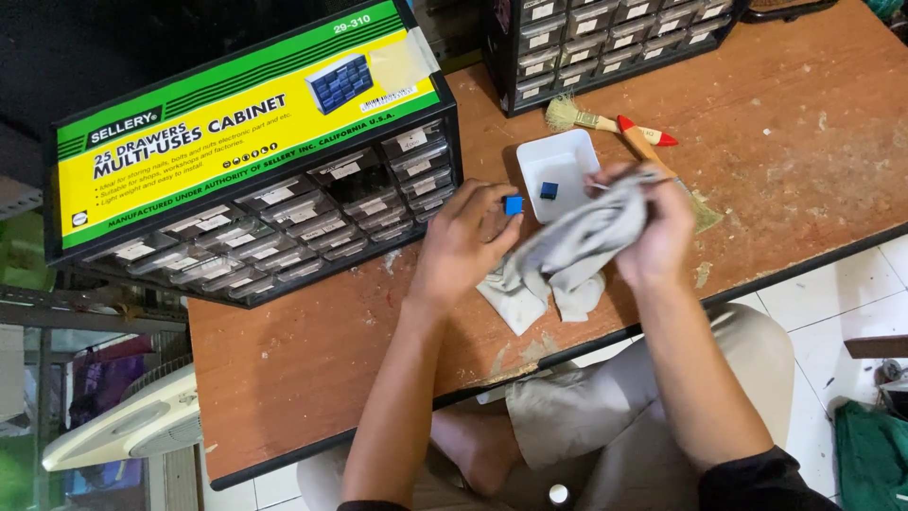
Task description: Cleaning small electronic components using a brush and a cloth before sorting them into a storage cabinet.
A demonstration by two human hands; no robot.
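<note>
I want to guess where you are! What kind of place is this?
Probably a small home workshop or hobby bench: two multi-drawer parts cabinets stand on a worn wooden table, with paintbrushes beside a white tray.

soft, matt grey cloth [577, 248]; smooth blue plastic block [513, 205]; glossy white plastic tray [567, 156]; worn, scuffed wooden surface [794, 142]; clear plastic drawers in the cabinet [284, 227].

Yellow-green label [241, 118] atop drawer cabinet [284, 237]
</note>
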